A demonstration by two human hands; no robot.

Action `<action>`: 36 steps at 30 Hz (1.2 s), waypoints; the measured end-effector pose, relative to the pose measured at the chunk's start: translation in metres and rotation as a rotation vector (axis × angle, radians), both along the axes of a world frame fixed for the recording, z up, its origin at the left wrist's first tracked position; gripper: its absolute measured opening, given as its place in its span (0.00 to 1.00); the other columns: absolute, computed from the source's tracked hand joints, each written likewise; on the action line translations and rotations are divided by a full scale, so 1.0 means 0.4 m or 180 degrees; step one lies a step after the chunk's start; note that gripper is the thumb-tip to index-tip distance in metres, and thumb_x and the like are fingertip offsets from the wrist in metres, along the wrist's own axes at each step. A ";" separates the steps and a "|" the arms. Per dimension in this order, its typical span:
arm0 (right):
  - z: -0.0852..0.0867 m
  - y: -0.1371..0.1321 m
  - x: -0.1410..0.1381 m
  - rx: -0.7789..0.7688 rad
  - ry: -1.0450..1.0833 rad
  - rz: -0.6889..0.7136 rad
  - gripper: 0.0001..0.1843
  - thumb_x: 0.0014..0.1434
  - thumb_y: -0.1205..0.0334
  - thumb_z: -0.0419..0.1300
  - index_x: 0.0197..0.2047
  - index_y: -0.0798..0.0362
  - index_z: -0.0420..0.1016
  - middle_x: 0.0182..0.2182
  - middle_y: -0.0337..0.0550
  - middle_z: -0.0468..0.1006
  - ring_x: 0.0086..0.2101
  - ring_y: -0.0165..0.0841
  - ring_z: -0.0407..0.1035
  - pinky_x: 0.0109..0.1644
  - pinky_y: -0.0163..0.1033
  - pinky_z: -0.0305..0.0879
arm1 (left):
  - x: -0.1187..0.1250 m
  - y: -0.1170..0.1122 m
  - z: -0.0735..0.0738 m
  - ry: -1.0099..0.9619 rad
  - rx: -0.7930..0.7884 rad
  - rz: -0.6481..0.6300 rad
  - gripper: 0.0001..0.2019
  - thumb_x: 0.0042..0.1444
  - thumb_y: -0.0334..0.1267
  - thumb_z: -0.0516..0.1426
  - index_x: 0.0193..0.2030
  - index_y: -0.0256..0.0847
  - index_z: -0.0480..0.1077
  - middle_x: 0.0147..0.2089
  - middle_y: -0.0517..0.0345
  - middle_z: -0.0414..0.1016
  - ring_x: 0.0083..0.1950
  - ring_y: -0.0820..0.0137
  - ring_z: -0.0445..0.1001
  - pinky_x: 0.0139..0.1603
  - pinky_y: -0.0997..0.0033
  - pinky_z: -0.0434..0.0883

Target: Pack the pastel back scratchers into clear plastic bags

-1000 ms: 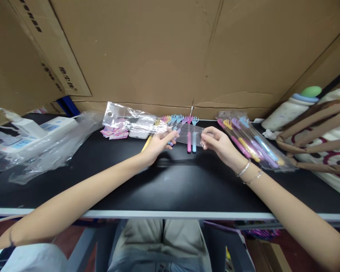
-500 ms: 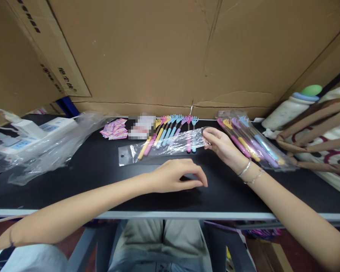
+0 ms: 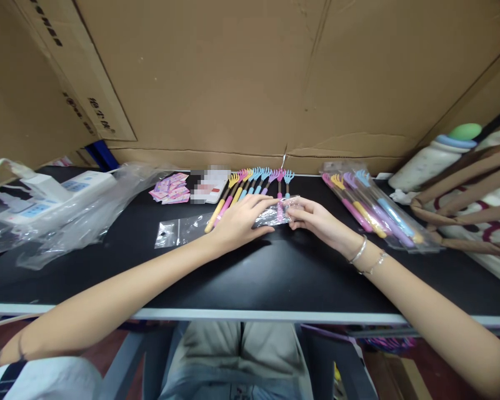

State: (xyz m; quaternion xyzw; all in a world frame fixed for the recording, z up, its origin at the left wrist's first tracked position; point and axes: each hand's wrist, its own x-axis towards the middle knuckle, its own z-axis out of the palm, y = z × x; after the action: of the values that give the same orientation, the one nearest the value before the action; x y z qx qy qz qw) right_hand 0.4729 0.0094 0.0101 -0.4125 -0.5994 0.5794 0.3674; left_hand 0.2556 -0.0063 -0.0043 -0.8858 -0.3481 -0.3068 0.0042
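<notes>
A long clear plastic bag (image 3: 173, 232) with a hang hole at its left end stretches over the black table. My right hand (image 3: 316, 219) pinches the bag's right end between thumb and fingers. Across the bag's middle lies my left hand (image 3: 239, 219), its fingers stretched to the right and the thumb apart from them. Just behind both hands is a row of back scratchers (image 3: 256, 176) in yellow, pink, blue and purple, their handles partly covered by the bag and my left hand.
To the right lie several back scratchers in clear bags (image 3: 379, 214), beside a white bottle (image 3: 431, 164) and a fabric bag (image 3: 483, 208). Pink cards (image 3: 170, 188) sit at the left rear. Further left are plastic wrapping (image 3: 91, 216) and a power strip (image 3: 81, 183). Cardboard (image 3: 216, 78) walls the back.
My left hand has moved up and forward from the table onto the bag, and its fingers have straightened. My right hand has shifted slightly left and down with the bag's end.
</notes>
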 end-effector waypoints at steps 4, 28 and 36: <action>-0.001 0.000 -0.001 0.0034 0.0000 -0.0010 0.16 0.50 0.57 0.67 0.41 0.53 0.71 0.27 0.36 0.72 0.27 0.25 0.67 0.32 0.31 0.66 | 0.000 -0.004 0.009 -0.0001 -0.0002 0.0087 0.25 0.58 0.42 0.59 0.61 0.42 0.60 0.60 0.53 0.67 0.58 0.65 0.66 0.57 0.65 0.66; 0.004 -0.011 -0.006 0.0012 0.0128 0.0325 0.18 0.55 0.53 0.63 0.47 0.52 0.73 0.37 0.42 0.74 0.36 0.30 0.70 0.42 0.37 0.68 | -0.007 0.004 0.005 -0.0031 -0.0322 0.0164 0.20 0.61 0.45 0.53 0.58 0.43 0.62 0.56 0.55 0.70 0.56 0.65 0.68 0.54 0.65 0.66; -0.024 0.008 0.003 0.0328 -0.0108 0.0755 0.20 0.59 0.48 0.58 0.48 0.52 0.72 0.37 0.42 0.72 0.34 0.29 0.70 0.41 0.38 0.68 | -0.006 0.003 0.007 -0.0037 -0.0328 0.0135 0.18 0.63 0.44 0.52 0.58 0.41 0.63 0.56 0.55 0.70 0.55 0.66 0.68 0.54 0.66 0.66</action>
State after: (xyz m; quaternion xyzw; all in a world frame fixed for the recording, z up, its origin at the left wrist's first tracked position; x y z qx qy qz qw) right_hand 0.4743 0.0127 0.0005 -0.3290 -0.6790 0.5801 0.3068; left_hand 0.2533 -0.0052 -0.0015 -0.8754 -0.3822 -0.2935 -0.0370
